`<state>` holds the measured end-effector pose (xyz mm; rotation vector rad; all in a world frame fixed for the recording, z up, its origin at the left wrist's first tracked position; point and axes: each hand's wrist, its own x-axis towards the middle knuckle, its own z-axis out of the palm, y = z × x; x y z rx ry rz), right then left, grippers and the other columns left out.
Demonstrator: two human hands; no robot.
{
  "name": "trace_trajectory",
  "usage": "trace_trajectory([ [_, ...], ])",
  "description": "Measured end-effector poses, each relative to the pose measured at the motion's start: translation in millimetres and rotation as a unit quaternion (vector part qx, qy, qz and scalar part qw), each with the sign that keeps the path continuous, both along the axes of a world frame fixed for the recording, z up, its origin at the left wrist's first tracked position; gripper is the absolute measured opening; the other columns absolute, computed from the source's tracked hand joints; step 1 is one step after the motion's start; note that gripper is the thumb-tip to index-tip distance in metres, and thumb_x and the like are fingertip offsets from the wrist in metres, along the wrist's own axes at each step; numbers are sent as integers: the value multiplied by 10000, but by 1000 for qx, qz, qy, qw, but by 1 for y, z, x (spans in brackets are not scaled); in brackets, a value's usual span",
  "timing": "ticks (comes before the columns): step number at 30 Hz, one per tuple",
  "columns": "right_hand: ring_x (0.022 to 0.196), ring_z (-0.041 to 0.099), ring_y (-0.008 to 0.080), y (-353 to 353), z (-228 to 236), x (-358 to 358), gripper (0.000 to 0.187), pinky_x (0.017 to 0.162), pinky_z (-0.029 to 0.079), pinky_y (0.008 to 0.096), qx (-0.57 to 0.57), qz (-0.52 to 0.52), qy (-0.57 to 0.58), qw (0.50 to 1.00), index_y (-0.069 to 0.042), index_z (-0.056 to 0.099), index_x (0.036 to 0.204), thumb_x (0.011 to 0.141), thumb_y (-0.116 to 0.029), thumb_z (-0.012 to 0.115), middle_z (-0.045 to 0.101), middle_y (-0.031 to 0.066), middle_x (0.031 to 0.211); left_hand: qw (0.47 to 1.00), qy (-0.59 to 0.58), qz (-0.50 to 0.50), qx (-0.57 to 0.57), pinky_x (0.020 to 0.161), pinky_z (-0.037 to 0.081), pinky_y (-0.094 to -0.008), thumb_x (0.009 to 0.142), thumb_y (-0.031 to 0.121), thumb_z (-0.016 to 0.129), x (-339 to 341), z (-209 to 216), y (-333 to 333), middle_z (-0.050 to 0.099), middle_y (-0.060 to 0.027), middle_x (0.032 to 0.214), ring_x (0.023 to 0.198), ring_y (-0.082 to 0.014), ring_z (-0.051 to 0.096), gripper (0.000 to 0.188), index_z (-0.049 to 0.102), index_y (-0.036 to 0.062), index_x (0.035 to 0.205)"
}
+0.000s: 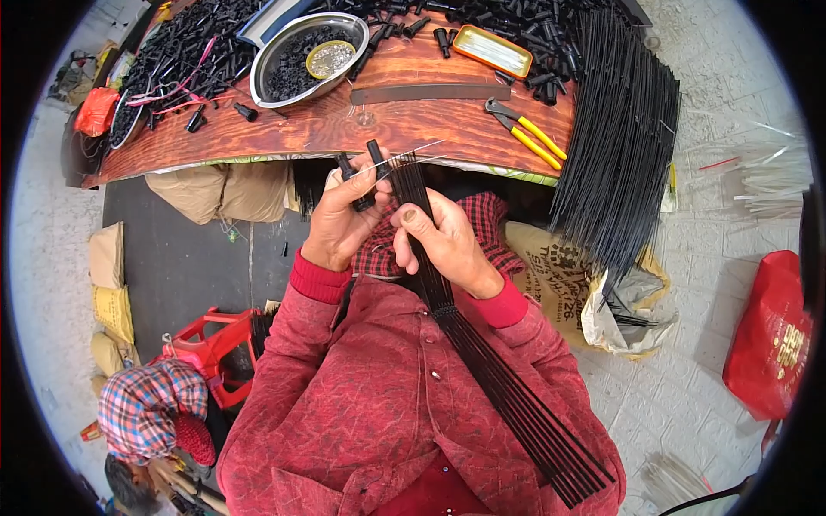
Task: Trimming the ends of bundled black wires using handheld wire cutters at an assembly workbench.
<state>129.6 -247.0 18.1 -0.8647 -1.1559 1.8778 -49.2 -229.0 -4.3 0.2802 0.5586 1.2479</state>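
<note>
1. Black rod bundle (471, 348), centre to lower right: best kept straight, tips level.
2. Right hand (447, 241), centre: fingers wrapped round the bundle; light, even pressure should suffice.
3. Left hand (344, 211), centre: fingers curled on black tubes (373, 151); pale strand (417, 151) probably wants a firm pinch.
4. Yellow-handled cutters (529, 135), upper right, on table (447, 129).

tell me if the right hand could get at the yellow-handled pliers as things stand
Probably yes: the yellow-handled pliers lie uncovered near the front edge of the wooden tabletop, though the right hand is occupied with thin black rods.
</note>
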Motion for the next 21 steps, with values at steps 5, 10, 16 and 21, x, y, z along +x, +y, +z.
trace_trajectory([
  [5, 532, 580, 125, 0, -2, 3, 300, 497, 476, 241, 18, 18, -47, 999, 23, 518, 1059, 1050, -276, 508, 623, 92, 687, 998, 58, 34, -2, 671, 550, -211, 896, 91, 702, 2, 6, -2, 671, -31, 904, 762, -100, 650, 283, 629, 15, 1159],
  [10, 536, 586, 126, 2, -1, 0, 294, 491, 479, 242, 18, 16, -44, 999, 9, 517, 1042, 1049, -286, 509, 622, 89, 688, 994, 90, 57, 12, 671, 540, -223, 892, 105, 705, 3, -1, -2, 680, -26, 874, 714, -97, 640, 255, 644, 28, 1128],
  [16, 536, 586, 120, 7, -10, 0, 316, 484, 476, 242, 1, 0, -12, 1000, -4, 517, 1028, 1046, -319, 509, 622, 89, 691, 985, 142, 27, 90, 619, 460, -192, 923, 235, 713, 3, -4, -1, 663, -65, 946, 760, -89, 594, 481, 583, -25, 1307],
  [21, 531, 581, 114, 6, -12, 1, 322, 478, 467, 237, -5, -3, -11, 1000, -13, 520, 1011, 1045, -333, 505, 630, 91, 692, 990, 110, 16, 92, 506, 305, -180, 888, 304, 757, -1, 1, -7, 633, -51, 911, 714, -63, 504, 640, 528, -50, 1369],
])
